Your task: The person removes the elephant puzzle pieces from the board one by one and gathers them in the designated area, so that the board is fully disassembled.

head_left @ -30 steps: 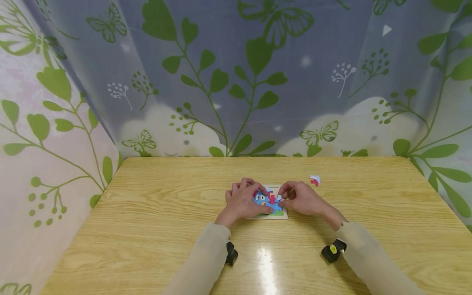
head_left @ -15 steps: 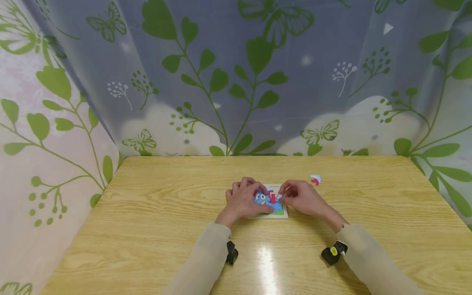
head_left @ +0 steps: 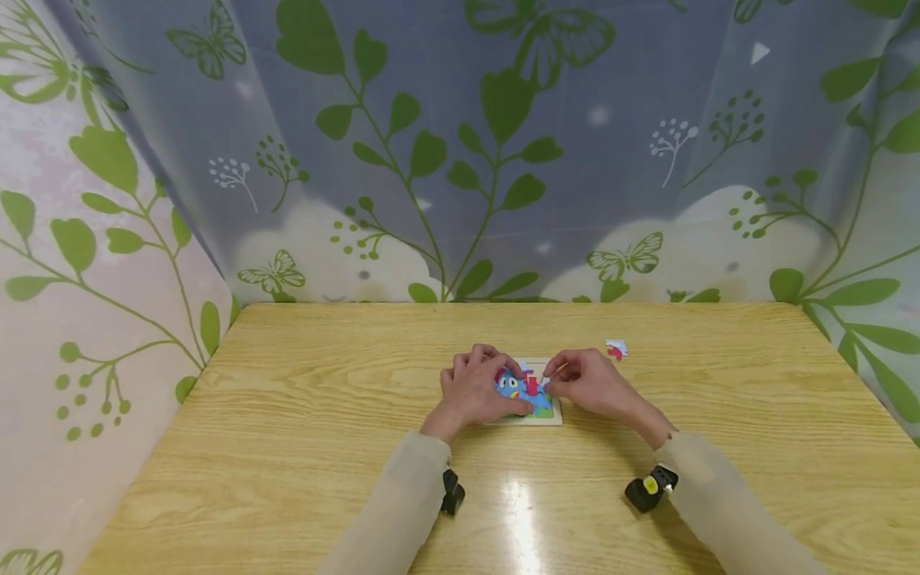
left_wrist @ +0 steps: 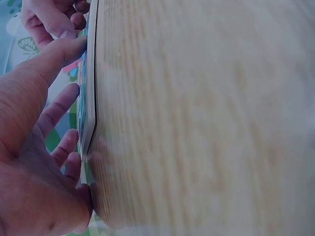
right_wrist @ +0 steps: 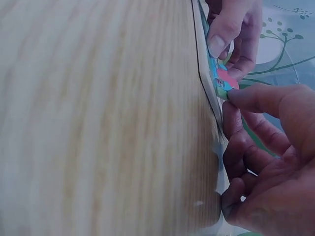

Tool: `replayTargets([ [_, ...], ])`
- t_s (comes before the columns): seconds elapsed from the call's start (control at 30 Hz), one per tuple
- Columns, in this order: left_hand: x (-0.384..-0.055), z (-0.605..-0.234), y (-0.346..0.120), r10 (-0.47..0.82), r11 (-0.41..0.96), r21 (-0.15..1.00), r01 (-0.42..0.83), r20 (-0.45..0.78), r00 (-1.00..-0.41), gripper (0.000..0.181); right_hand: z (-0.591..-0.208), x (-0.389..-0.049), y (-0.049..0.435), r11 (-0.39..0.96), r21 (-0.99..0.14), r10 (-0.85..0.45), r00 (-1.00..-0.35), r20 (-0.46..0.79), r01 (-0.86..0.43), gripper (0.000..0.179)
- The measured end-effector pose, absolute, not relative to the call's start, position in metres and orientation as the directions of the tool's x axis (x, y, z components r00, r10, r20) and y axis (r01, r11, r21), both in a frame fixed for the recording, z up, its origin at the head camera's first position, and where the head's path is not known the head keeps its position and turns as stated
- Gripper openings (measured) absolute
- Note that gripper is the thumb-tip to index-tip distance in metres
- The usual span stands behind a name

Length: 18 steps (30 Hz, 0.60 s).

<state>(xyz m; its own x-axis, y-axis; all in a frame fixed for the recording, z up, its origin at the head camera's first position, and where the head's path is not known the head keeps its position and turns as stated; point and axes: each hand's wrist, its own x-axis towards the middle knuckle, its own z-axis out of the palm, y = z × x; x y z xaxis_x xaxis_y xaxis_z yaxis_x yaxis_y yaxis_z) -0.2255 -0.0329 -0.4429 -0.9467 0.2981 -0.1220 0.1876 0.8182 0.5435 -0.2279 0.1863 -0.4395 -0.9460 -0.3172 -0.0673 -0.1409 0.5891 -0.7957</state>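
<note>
A small jigsaw puzzle with a blue cartoon character [head_left: 509, 384] lies in a pale tray [head_left: 555, 421] on the table. My left hand [head_left: 470, 390] lies over its left side, fingers spread across it and the thumb resting along its lower part. A red piece [head_left: 532, 386] sits near the middle of the picture. At the tray's right edge my right hand [head_left: 592, 387] pinches a small pale puzzle piece [head_left: 546, 382] between thumb and forefinger, mostly hidden by the fingertips. In the right wrist view, the right thumb [right_wrist: 246, 98] is right at the puzzle's corner, beside a raised pink piece [right_wrist: 227, 77].
Loose white and red puzzle pieces [head_left: 616, 348] lie on the wooden table [head_left: 323, 375] behind the right hand. A curtain [head_left: 446, 160] printed with leaves and butterflies hangs along the table's back edge. Each wrist carries a black camera [head_left: 647, 490].
The right fingertips have shifted slightly at the tray's right edge, and the pale piece between them shows less than before. The left hand stays in place on the puzzle.
</note>
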Motion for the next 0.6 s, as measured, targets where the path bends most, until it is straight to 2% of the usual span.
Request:
replayTargets([
  [0.6,-0.225,-0.443,-0.035,0.308,0.811,0.55,0.198,-0.114,-0.944,0.04,-0.436,-0.227,0.205,0.494,-0.864,-0.337,-0.938,-0.084,-0.099,0.016],
])
